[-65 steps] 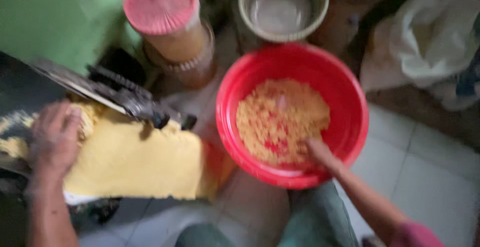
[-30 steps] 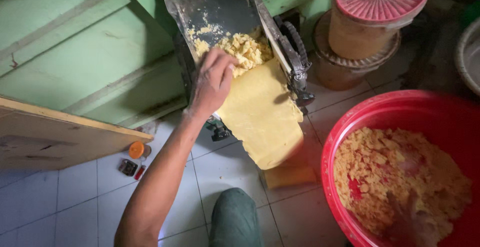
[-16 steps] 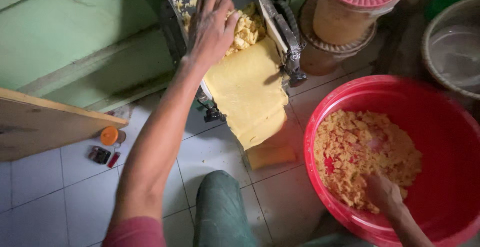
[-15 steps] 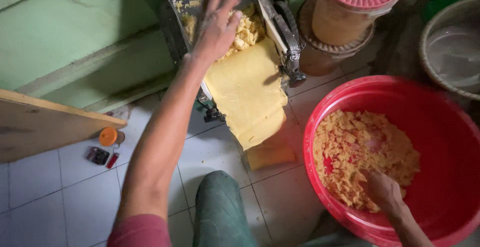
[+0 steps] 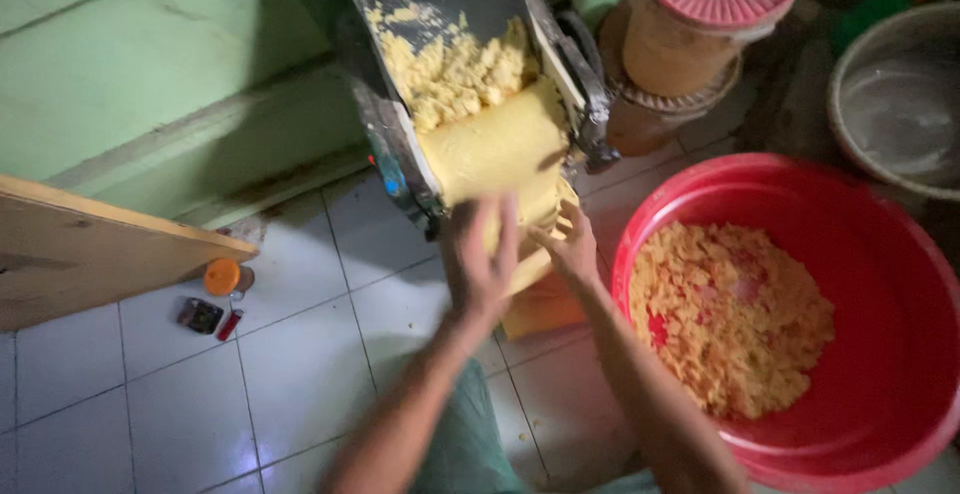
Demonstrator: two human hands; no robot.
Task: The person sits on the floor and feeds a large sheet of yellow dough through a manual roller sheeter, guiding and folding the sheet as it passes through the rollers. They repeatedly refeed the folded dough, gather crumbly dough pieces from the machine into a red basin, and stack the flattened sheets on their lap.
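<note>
**Thin sheet, two open hands, rollers close above**

I have both hands at the lower edge of the yellow dough sheet (image 5: 497,154) where it hangs out of the dark roller machine (image 5: 450,14). My left hand (image 5: 480,264) is up against the sheet with its fingers spread apart, not clamped on anything. My right hand (image 5: 572,246) is just beside it, at the sheet's right lower corner, fingers also apart; whether they pinch the edge, I cannot tell, since both hands are blurred.

The sheet looks soft and thin. I judge it could tear if I pull one corner harder than the other, or fold on itself and stick. It could also sag to the white tiled floor (image 5: 300,354) below.

Loose dough crumbs (image 5: 450,69) sit heaped at the top of the sheet, near the rollers; reaching there risks my fingers.

The red basin (image 5: 900,284) of crumbled dough (image 5: 730,324) stands near my right forearm, and a careless sweep could knock its rim.
</note>
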